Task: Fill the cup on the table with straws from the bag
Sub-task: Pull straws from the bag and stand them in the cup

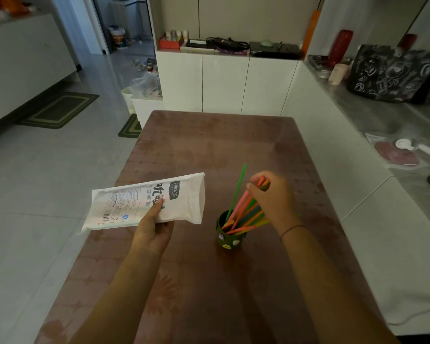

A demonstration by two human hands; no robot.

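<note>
A dark green cup [227,238] with small stickers stands on the brown table [219,145]. Several coloured straws [245,214] lean in it, and one green straw [237,189] sticks up steeply. My right hand [273,198] grips the upper ends of the bundle just right of the cup, its fingers curled round them. My left hand [154,227] pinches the lower edge of a white printed straw bag [144,202], held flat above the table's left side, thumb on top.
White cabinets [224,85] stand behind the table. A grey counter [382,115] runs along the right with a black patterned bag [392,73] and a red bottle [339,47]. Tiled floor with green mats [60,110] lies to the left.
</note>
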